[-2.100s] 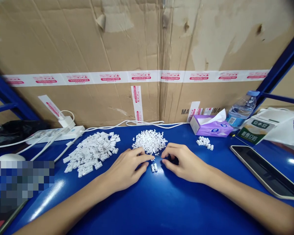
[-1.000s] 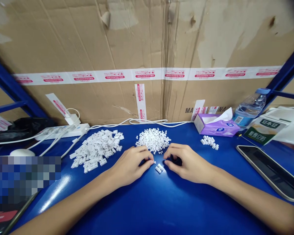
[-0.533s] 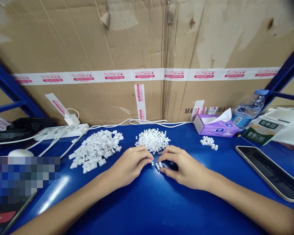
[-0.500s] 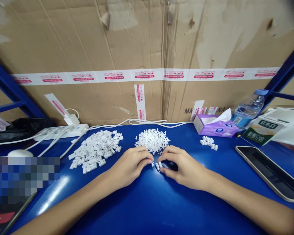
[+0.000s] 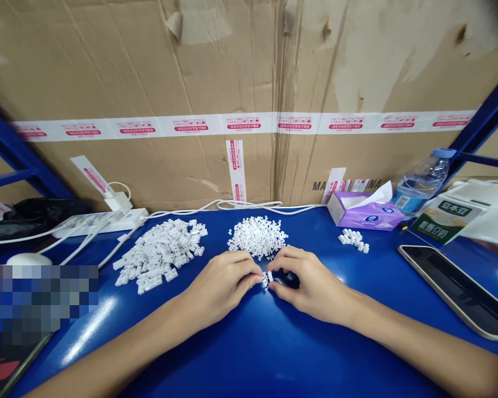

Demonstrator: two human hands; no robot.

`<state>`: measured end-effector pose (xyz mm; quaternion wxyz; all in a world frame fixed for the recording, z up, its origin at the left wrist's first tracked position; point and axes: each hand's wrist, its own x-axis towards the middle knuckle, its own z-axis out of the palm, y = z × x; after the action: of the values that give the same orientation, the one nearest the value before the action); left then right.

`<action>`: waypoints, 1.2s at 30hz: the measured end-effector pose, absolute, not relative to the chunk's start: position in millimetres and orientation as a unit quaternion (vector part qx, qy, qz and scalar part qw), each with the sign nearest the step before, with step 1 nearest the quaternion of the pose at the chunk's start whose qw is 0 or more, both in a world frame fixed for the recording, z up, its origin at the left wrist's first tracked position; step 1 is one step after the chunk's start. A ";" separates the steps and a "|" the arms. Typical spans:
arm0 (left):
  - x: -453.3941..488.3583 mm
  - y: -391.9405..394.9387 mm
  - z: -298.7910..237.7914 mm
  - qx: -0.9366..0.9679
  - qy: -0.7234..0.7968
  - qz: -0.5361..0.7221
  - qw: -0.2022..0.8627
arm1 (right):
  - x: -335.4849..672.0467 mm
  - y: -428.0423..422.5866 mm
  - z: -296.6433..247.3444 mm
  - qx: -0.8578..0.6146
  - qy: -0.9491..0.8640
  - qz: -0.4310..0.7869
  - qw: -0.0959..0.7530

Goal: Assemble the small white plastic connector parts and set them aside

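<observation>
The left hand [image 5: 219,287] and right hand [image 5: 311,290] pinch a small white plastic part [image 5: 267,279] between their fingertips mid-way along the blue desk [image 5: 249,354], a large heap of tiny white pieces [image 5: 257,236] waiting just beyond, beside a wide pile of larger white blocks [image 5: 157,254] and a small cluster of white parts [image 5: 352,240].

Glossy blue table [image 5: 216,354], matt white plastic parts [image 5: 258,236]
</observation>
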<state>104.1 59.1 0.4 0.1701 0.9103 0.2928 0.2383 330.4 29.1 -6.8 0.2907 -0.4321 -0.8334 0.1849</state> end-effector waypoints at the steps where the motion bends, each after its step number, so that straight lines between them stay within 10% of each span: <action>1: 104.2 58.9 0.4 0.911 0.294 0.237 0.169 | 330.2 28.8 -6.6 -0.431 -0.833 0.185 0.292; 36: 113.8 45.2 15.0 0.823 0.384 0.287 0.305 | 326.6 25.3 -3.0 -0.391 -0.800 0.207 0.404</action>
<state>113.8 45.2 15.0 0.3051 0.8228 0.3839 0.2874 326.6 25.3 -3.0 0.4041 -0.3914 -0.8004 0.2072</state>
